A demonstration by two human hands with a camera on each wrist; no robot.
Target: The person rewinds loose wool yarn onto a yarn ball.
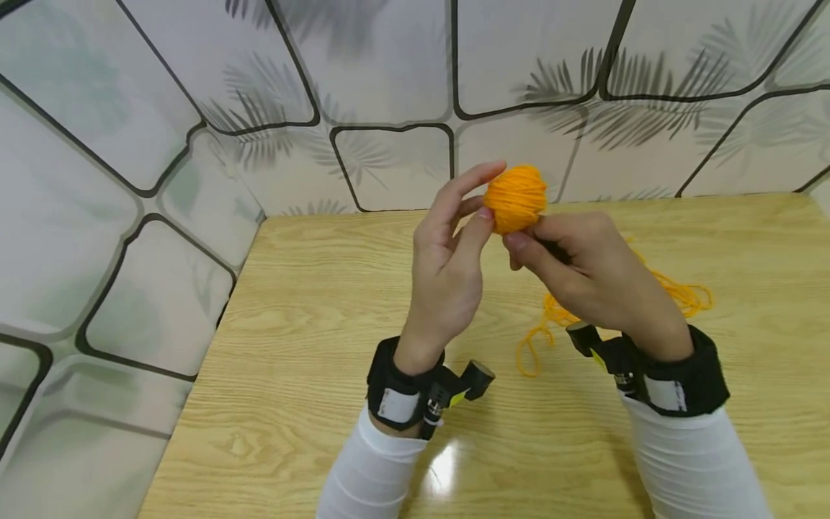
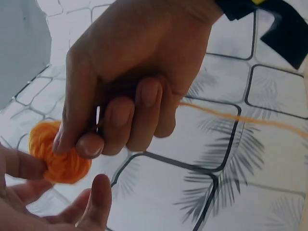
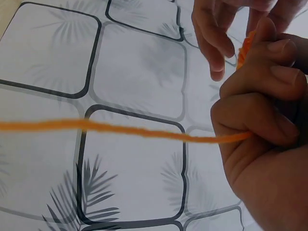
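Note:
An orange ball of yarn (image 1: 516, 198) is held up above the table by my left hand (image 1: 447, 267), its thumb and fingers pinching the ball's left side. Just below and right of the ball, my right hand (image 1: 593, 270) has its fingers curled round the yarn strand (image 3: 159, 134). In the right wrist view that strand runs out from the curled fingers to the left edge. The left wrist view shows the ball (image 2: 72, 166) between both hands, the right thumb and forefinger close against it. Loose yarn (image 1: 689, 294) lies on the table, partly hidden behind the right hand.
The light wood-grain table (image 1: 311, 346) meets a wall (image 1: 389, 169) with a dark-lined stone and leaf pattern at its back and left edges. A wrist strap with a small camera (image 1: 478, 378) sits on the left arm; the right arm wears another strap (image 1: 681, 375).

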